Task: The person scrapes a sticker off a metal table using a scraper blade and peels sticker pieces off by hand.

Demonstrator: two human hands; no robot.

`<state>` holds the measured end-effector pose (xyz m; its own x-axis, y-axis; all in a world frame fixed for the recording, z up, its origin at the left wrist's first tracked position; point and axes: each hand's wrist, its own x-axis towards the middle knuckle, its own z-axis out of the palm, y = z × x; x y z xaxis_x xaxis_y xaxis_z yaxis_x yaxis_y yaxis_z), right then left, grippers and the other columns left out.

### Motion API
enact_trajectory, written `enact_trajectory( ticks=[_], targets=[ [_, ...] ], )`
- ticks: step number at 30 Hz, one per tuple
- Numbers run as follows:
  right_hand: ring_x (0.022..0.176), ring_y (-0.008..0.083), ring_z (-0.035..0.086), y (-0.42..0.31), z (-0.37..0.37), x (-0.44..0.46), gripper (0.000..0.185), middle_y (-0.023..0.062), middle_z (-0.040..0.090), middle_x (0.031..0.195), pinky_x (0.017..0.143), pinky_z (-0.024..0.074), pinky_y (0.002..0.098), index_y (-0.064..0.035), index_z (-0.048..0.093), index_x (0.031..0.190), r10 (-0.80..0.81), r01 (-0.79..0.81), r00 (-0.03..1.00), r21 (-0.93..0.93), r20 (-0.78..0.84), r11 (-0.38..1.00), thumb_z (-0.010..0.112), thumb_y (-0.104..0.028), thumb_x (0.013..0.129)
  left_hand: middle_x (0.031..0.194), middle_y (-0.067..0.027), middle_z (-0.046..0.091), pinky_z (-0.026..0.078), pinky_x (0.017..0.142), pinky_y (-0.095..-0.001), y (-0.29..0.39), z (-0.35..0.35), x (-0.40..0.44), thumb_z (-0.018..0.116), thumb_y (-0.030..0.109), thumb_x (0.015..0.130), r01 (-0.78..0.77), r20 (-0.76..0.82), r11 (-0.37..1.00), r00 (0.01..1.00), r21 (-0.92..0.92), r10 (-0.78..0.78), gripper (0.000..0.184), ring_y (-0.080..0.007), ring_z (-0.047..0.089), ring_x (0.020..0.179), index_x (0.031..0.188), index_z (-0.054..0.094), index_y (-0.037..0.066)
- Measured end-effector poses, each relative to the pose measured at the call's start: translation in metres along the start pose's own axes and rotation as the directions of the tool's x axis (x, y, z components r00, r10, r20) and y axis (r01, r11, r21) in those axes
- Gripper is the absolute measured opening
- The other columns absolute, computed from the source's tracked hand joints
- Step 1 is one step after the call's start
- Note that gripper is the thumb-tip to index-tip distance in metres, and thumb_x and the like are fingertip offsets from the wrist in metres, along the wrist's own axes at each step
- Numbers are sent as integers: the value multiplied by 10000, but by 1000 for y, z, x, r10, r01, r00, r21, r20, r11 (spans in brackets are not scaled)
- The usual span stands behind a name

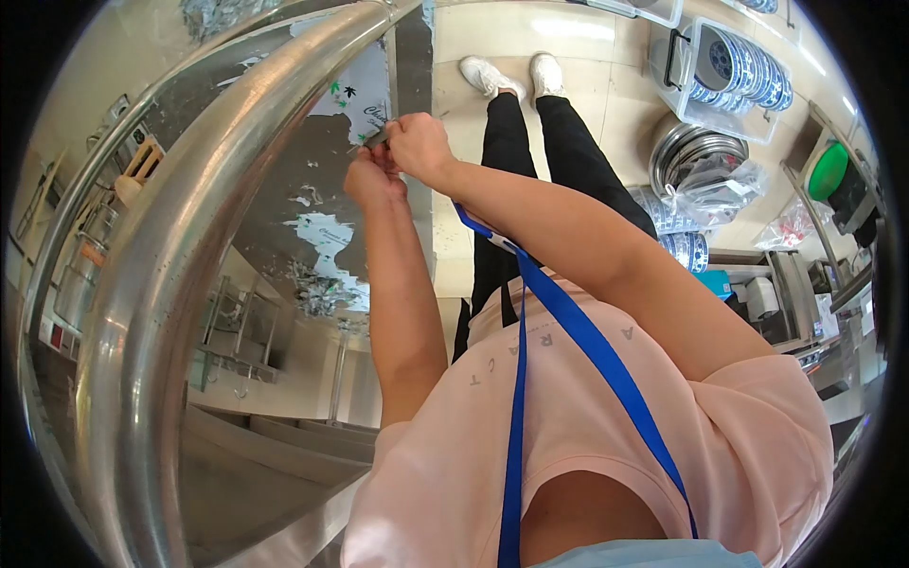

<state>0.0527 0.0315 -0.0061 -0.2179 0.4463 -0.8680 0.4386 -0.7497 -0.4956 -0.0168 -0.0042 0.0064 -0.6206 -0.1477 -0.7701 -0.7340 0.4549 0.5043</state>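
Observation:
My left hand (377,178) and my right hand (418,144) are close together at a grey panel (303,175), fingers closed around a small greyish piece between them. What it is cannot be made out. Beside the hands, a torn white sheet (365,90) with leaf prints and lettering covers part of the panel. Another ragged white patch (327,241) lies lower down, near a crumpled heap of scraps (322,292).
A thick metal rail (142,284) curves along the left. On the tiled floor at the right are a clear bin (701,118) with blue-patterned dishes (748,76), stacked metal rings (696,151) and plastic bags (724,189). Metal shelving (833,237) stands beyond.

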Motion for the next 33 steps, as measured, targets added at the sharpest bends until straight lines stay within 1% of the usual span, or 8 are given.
enact_trajectory(
  ticks=[12,18,19,21,22,25,30,33],
  targets=[
    [623,337,556,1,-1,7,304,198,556,619,627,442,388,6,586,662,-159,150,986,-169,-43,974,440,-237,771,690,-45,510,454,521,-239,-9,0,9,394,101,837,-11,1,992,1000,-123,11,135,-118,510,576,781,470,5],
    [630,310,573,10,-34,12,290,192,565,633,631,459,372,4,583,672,-162,166,911,24,380,986,435,-226,771,693,-36,509,419,523,-220,-3,-32,-3,447,159,831,-29,254,997,967,78,8,174,-112,494,602,832,483,-11],
    [609,290,574,15,-39,13,293,177,565,623,613,462,360,8,577,676,-180,184,910,25,374,983,435,-227,777,696,-40,512,411,522,-217,-5,-40,1,455,167,830,-194,208,969,965,155,161,178,-113,491,603,843,486,-7],
    [567,248,576,22,-51,14,299,148,566,602,577,468,337,17,565,682,-215,221,906,27,366,975,435,-230,789,702,-48,519,395,520,-211,-5,-48,0,470,184,827,-485,149,814,874,319,462,188,-113,485,605,865,491,0],
    [540,206,545,24,-57,11,300,116,544,595,545,454,306,19,546,693,-153,140,912,61,380,988,430,-234,804,796,-86,537,410,630,-275,-1,-50,-7,531,194,791,-610,212,658,783,441,584,234,-171,503,723,931,490,11],
    [486,120,484,28,-73,3,303,49,502,579,482,422,243,23,506,711,-30,-21,907,117,420,993,421,-242,832,902,-116,537,379,745,-329,9,-27,-17,620,191,713,-845,624,-259,108,468,774,351,-229,482,866,974,482,0],
    [518,173,550,35,-78,-6,295,94,562,610,508,459,291,28,557,710,-32,-8,924,102,382,995,439,-224,809,914,-97,530,375,760,-351,15,-7,-6,647,114,647,-870,840,-364,98,333,534,419,-258,478,872,1017,480,13],
    [489,113,486,43,-77,-2,304,44,505,579,481,410,233,8,507,685,-117,109,913,42,390,993,427,-248,828,857,-87,540,405,695,-339,18,-8,-2,622,72,663,-893,858,-309,145,328,492,365,-236,508,792,1001,493,22]
  ],
)
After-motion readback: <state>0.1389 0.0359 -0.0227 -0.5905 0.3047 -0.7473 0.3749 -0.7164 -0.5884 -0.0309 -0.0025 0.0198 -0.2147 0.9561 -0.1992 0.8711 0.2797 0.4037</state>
